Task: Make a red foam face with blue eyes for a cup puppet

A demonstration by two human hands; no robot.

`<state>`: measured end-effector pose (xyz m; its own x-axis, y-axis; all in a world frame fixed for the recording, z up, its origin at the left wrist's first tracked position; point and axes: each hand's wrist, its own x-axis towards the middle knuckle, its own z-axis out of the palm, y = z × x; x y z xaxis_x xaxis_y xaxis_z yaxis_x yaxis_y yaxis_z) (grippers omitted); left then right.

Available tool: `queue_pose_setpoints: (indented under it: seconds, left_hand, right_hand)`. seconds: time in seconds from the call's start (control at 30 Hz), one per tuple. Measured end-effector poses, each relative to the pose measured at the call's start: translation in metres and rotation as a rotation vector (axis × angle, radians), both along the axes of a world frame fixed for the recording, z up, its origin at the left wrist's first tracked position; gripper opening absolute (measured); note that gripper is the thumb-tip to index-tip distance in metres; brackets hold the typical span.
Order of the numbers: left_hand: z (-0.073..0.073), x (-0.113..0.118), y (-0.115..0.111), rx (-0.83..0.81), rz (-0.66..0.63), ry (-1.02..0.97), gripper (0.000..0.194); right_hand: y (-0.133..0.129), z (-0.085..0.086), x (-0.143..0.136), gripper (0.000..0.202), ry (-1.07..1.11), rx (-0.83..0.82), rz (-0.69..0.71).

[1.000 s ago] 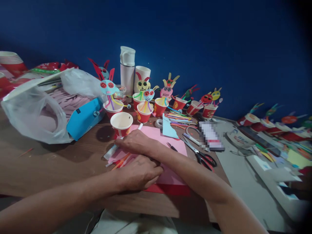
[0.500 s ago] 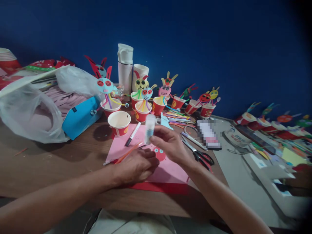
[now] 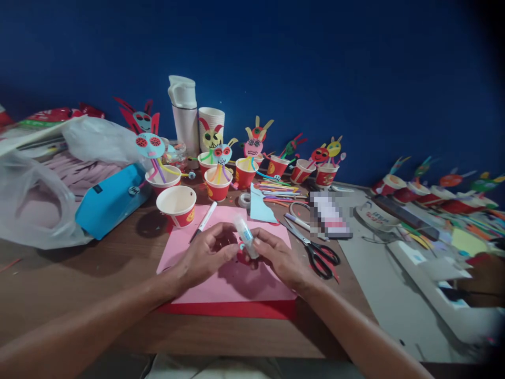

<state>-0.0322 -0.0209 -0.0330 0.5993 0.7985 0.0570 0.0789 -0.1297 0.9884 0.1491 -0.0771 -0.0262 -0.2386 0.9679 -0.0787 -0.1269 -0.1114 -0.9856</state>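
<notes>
two bare hands hang over a pink sheet [image 3: 260,289], which lies on a red sheet [image 3: 236,310] upon the brown tabletop [image 3: 189,339]. the right hand [image 3: 280,258] pinches a clear tube [image 3: 246,237] with a blue-and-white label between thumb and fingers; the tube tilts, its upper end leaning toward the left hand [image 3: 203,257]. that left hand is loosely spread, fingers curved and thumb apart, just beside the tube; whether it touches, i cannot tell from here. between the hands a red cut-out [image 3: 240,257] with a round eye is partly hidden.

surroundings: a marker [image 3: 204,221] lies at the far left of the pink sheet, near a red paper cup [image 3: 175,217]. to the right rest black-handled scissors [image 3: 307,243]; farther back, a light-blue scrap [image 3: 260,208] stands out beside a tape roll [image 3: 244,200] and coloured sticks [image 3: 280,195]. behind rise a flask [image 3: 184,123] and several paper-faced figures in cups.
</notes>
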Motion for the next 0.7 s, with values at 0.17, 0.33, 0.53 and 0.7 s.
queue_pose_setpoints:
  seconds: [0.17, 0.33, 0.53, 0.7]
  left_hand:
    - [0.006, 0.001, 0.000, -0.095, 0.007, -0.071, 0.033]
    - [0.014, 0.001, -0.003, -0.169, -0.019, -0.109, 0.027]
    - [0.015, -0.002, -0.002, -0.131, 0.027, -0.070, 0.035]
    - [0.017, -0.005, -0.002, -0.118, 0.036, -0.068, 0.032]
  right_hand:
    - [0.001, -0.005, -0.001, 0.027, -0.103, 0.043, 0.029]
    - [0.001, -0.011, -0.003, 0.028, -0.061, 0.060, 0.068]
    - [-0.003, -0.008, -0.003, 0.032, -0.078, 0.069, 0.118]
    - [-0.006, -0.001, 0.000, 0.033, -0.236, 0.143, 0.080]
